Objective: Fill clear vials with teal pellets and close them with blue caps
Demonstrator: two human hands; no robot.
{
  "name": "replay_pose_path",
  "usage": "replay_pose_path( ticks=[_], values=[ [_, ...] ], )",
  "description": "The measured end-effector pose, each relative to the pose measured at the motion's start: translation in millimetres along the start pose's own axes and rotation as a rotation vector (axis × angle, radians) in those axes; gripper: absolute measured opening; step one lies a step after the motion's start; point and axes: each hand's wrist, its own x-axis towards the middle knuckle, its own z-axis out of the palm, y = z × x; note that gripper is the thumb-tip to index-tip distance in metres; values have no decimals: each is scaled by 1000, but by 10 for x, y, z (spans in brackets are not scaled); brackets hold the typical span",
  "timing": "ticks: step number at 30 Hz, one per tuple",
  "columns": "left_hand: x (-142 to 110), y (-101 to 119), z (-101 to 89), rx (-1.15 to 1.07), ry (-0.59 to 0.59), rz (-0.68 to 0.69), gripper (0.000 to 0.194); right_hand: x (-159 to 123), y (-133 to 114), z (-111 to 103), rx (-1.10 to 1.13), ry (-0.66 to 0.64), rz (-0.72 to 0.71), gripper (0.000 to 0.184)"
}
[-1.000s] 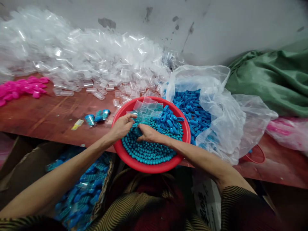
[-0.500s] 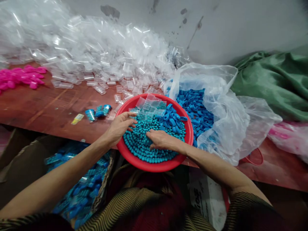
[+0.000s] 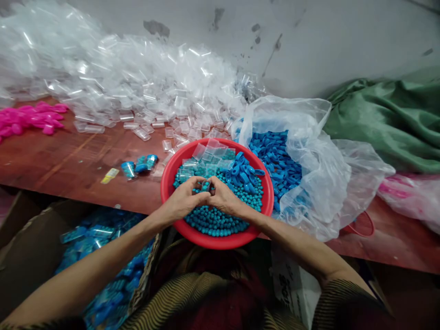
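Together, your left hand [image 3: 185, 199] and right hand [image 3: 225, 197] held a small clear plastic tube [image 3: 206, 186] in their fingers [image 3: 200, 198], over turquoise beads [image 3: 216, 224] in a red plastic basin [image 3: 220, 242] at the desk's [image 3: 68, 158] near edge.

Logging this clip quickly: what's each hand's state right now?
Left hand: closed, holding a clear tube together with the right.
Right hand: closed around the same clear tube.

Left hand [image 3: 187, 198], right hand [image 3: 224, 197] together, curled
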Motion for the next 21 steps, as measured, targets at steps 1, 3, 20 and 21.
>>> replay_pose_path(
  ticks=[1, 3, 20, 21],
  values=[
    [8, -20, 55, -9, 0, 17, 37, -25, 1, 5, 42, 31, 3, 37],
    [25, -39, 125, -86, 3, 10, 33, -71, -8, -6, 76, 48, -5, 34],
    [26, -2, 167, -314, -157, -301, 34, -291, -123, -623, -1176, 157, 149, 29],
    [18, -5, 183, -301, -155, -305, 33, -238, -155, -602, -1210, 155, 143, 30]
  ],
)
